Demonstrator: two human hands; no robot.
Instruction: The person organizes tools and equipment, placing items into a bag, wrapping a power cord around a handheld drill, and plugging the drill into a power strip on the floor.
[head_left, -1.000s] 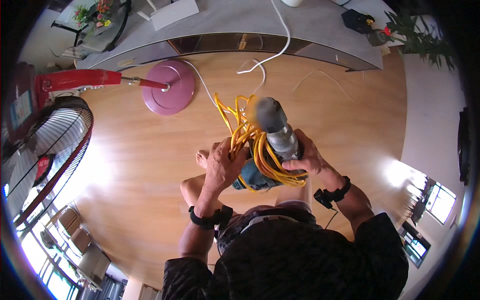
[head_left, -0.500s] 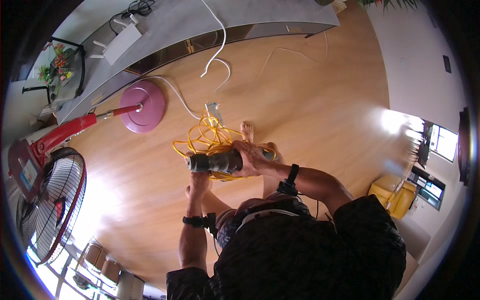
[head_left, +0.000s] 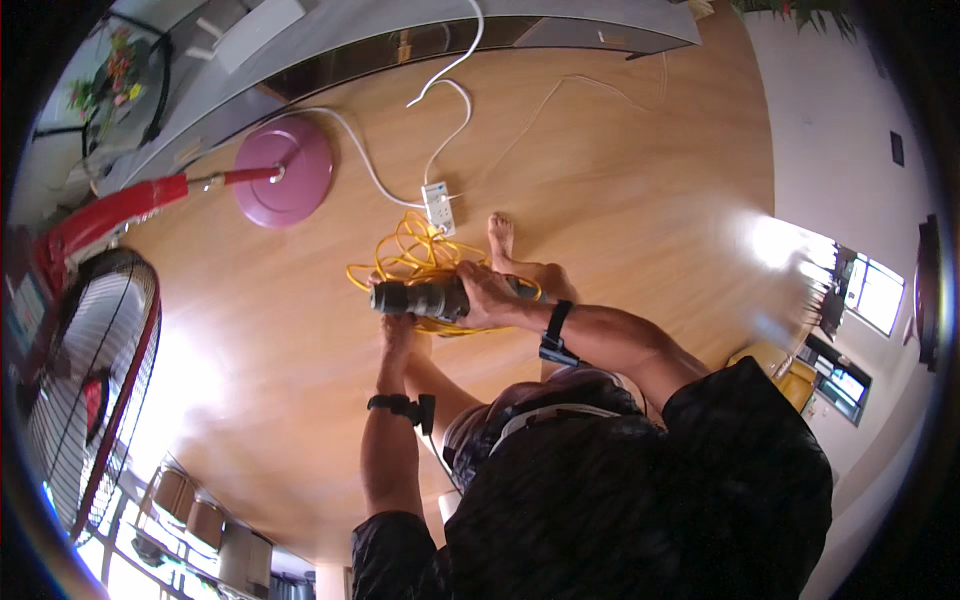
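A dark grey power drill lies level across my body, its round front end pointing left. My right hand is closed around its body from above. My left hand reaches beneath the front end; its fingers are mostly hidden by the tool, so what they grip cannot be made out. A yellow cord hangs in loose loops beyond the drill, with more strands showing under it. Just past the loops, a white power strip lies on the floor, a plug at its near end.
To the left, a red stand fan rises from a round pink base. A long grey cabinet spans the far side, a white cable running down from it to the power strip. My bare foot is right of the cord.
The whole view has shifted, so the cabinet and fan base sit higher and more of the power strip shows. Both hands stay at the drill, with little change in their hold.
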